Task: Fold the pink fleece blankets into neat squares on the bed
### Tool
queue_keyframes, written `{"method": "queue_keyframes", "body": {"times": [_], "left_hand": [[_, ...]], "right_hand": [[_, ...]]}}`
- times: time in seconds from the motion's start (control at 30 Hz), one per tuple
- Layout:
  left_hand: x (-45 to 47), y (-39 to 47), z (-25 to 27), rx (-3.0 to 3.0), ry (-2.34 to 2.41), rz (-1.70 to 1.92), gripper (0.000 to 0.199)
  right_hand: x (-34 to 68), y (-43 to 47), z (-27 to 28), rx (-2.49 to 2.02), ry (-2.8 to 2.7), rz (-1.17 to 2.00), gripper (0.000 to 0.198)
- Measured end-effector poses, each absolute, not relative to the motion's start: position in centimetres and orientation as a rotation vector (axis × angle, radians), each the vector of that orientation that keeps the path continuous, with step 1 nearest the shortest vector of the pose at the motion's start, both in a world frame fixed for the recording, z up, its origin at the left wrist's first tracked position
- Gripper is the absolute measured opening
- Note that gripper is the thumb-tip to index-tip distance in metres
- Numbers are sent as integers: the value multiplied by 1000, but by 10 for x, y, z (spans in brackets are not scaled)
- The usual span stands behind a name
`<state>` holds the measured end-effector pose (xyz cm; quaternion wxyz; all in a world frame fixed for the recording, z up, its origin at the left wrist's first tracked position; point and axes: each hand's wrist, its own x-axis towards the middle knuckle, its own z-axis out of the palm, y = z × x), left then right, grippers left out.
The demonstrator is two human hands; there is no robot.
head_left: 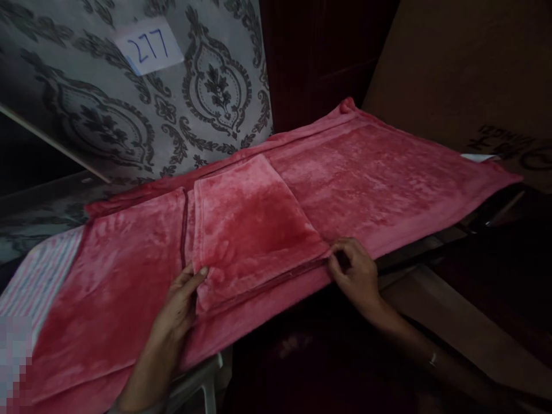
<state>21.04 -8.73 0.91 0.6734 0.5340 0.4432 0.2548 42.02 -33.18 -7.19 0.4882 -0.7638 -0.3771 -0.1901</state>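
A pink plush blanket (383, 178) lies spread across a long narrow surface, with a folded plush panel (254, 224) on its middle. Whether that panel belongs to the same blanket or is a separate piece, I cannot tell. My left hand (179, 299) grips the panel's near left edge, thumb on top and fingers partly hidden beneath. At the near right corner, my right hand (356, 273) pinches the panel's edge between thumb and curled fingers. Left of the panel, another flat stretch of pink plush (116, 282) ends in a dark seam.
Striped cloth (45, 276) shows at the surface's left end. Behind stands a grey patterned wall (168, 123) with a paper marked 277 (149, 46). A large cardboard box (470, 75) is at the back right. A metal leg (209, 382) is below the near edge.
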Motion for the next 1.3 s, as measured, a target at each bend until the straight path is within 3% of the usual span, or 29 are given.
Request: {"method": "queue_keyframes", "body": {"times": [0.67, 0.93, 1.1, 1.3], "left_hand": [[206, -90, 8, 1439, 1006, 463, 59], [193, -59, 9, 1912, 1140, 457, 60], [222, -20, 36, 2605, 1027, 640, 38], [358, -13, 65, 2905, 473, 554, 27]], "right_hand": [[421, -337, -80, -1867, -968, -416, 10], [420, -333, -83, -1853, -1016, -517, 4], [420, -328, -84, -1854, -1045, -601, 4], [422, -326, -84, -1830, -1069, -678, 9]]}}
